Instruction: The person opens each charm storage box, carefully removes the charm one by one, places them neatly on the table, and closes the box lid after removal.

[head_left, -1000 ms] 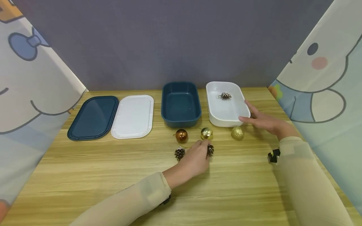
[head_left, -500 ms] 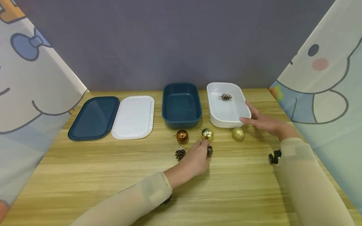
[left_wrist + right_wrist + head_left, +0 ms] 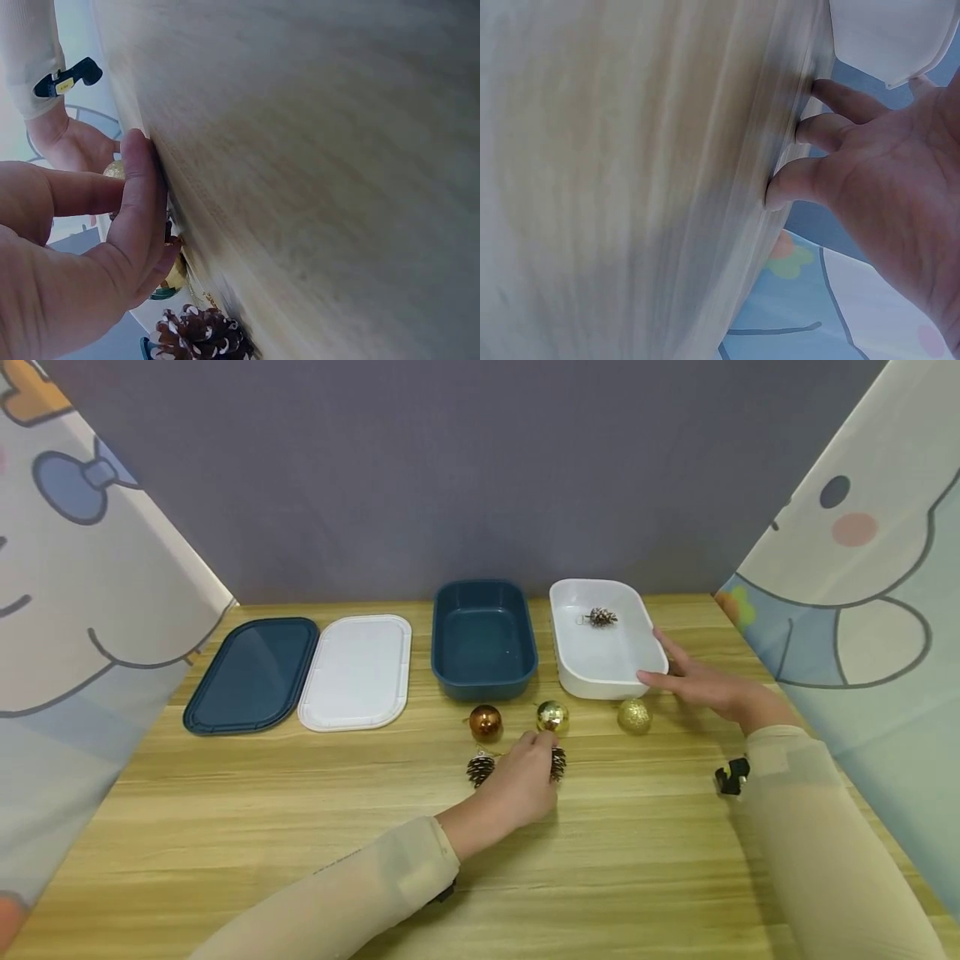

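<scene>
My left hand (image 3: 521,785) is at the table's middle, its fingers and thumb around a pine cone (image 3: 558,763) that they partly hide. Left of this hand lies a second pine cone (image 3: 480,768), seen large in the left wrist view as a brown cone with white-tipped scales (image 3: 202,334). At the white box (image 3: 607,652), my right hand (image 3: 697,683) touches the front right corner with the thumb, other fingers spread along the side. The right wrist view shows several fingertips on the table beside the box (image 3: 889,41). Inside the box lies a third pine cone (image 3: 602,617).
A copper ball (image 3: 486,722), a shiny gold ball (image 3: 552,717) and a glittery gold ball (image 3: 634,716) form a row before the boxes. Left of the white box stands a dark blue box (image 3: 483,647). Further left lie a white lid (image 3: 356,672) and a dark blue lid (image 3: 251,675).
Both hands keep their places at the pine cone and the white box. The whole head view shifts very slightly to the right.
</scene>
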A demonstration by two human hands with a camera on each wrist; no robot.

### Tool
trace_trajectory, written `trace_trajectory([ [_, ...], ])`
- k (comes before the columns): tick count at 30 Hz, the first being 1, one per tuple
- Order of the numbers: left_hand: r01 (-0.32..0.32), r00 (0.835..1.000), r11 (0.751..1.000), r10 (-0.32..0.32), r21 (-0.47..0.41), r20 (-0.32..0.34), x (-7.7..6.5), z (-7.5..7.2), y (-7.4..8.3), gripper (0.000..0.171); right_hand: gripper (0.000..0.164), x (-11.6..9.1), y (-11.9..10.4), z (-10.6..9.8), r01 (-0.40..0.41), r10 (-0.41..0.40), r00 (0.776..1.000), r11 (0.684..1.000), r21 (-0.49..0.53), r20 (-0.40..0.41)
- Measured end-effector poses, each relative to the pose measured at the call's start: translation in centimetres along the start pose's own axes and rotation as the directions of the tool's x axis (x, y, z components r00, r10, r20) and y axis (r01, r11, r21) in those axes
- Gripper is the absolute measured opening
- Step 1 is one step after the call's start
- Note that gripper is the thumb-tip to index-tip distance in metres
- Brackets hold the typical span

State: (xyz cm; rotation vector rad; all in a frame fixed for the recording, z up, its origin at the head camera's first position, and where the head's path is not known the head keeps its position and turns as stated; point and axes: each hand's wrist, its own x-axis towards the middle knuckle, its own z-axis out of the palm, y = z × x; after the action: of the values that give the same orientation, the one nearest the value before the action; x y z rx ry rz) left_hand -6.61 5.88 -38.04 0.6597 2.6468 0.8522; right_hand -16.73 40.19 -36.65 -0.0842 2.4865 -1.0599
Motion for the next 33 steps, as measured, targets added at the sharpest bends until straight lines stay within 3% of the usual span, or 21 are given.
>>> trace_trajectory([
  [7,0.004,1.0,1.0,-0.004,0.013,-0.025,-0.1,0.19,-0.07,0.055,0.099,-0.08,-0.01,0.09,-0.014,0.014,1.0,1.0,-0.016,0.005],
  [33,0.019,1.0,1.0,-0.02,0.016,0.021,-0.8,-0.23,0.48,0.069,0.098,-0.12,0.26,-0.11,-0.007,0.007,1.0,1.0,0.003,-0.005],
])
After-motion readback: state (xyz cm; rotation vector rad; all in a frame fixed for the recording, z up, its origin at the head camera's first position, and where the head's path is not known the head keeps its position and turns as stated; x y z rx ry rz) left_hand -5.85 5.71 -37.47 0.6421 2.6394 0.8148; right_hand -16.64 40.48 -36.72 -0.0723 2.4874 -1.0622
